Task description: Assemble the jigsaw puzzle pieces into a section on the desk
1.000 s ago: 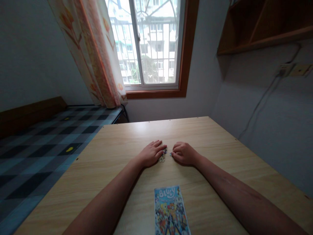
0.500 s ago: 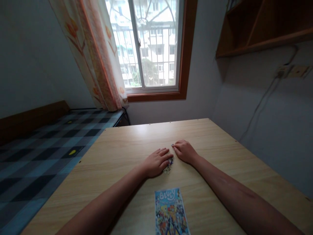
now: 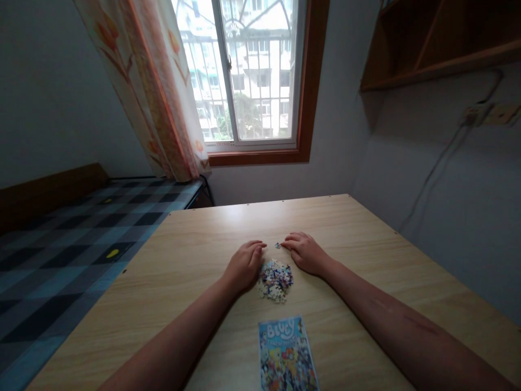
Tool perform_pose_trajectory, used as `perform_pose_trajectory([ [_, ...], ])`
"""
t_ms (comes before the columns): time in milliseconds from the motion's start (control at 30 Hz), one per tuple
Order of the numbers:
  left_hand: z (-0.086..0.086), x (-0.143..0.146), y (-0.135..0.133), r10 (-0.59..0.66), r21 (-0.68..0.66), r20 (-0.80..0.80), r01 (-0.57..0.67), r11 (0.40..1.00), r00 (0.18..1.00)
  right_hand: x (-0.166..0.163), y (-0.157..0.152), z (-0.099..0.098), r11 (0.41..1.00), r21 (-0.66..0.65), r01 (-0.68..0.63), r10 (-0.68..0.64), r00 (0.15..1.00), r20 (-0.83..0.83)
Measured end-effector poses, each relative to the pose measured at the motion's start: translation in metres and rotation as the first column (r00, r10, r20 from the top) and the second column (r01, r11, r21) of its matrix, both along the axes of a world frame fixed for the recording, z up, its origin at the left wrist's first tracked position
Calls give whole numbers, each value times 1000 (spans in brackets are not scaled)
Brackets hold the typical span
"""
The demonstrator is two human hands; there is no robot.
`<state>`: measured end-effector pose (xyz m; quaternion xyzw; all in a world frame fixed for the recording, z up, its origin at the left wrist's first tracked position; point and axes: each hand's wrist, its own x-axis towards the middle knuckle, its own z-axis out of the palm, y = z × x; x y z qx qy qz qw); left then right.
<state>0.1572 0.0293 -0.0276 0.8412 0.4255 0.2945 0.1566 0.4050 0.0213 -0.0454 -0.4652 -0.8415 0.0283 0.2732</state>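
Note:
A heap of small jigsaw puzzle pieces (image 3: 275,280) lies on the wooden table, many with pale backs up, others printed in blue and mixed colours. My left hand (image 3: 244,265) rests at the heap's left edge, its fingers stretched forward past it and holding nothing visible. Beyond the heap, my right hand (image 3: 306,254) has its fingers curled, with the fingertips at the right edge of a small puzzle piece (image 3: 278,245). Whether this is one piece or a few together is too small to tell. Part of the heap's left side is hidden by my left hand.
A blue printed picture sheet lettered "Bluey" (image 3: 287,353) lies on the table (image 3: 350,336) between my forearms. Left stands a bed with a checked cover (image 3: 81,239). Behind are a window (image 3: 260,81) and a curtain (image 3: 150,92); a wall shelf (image 3: 439,60) hangs at right.
My left hand has drawn left off the heap, uncovering it. The small piece at my right fingertips has shifted slightly left and nearer. The view has tilted a little.

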Motion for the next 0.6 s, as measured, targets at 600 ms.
perform_pose_trajectory([
  [600, 17, -2, -3, -44, 189, -420, 135, 973, 907, 3, -1, -4, 1000, 0, 15, -15, 996, -90],
])
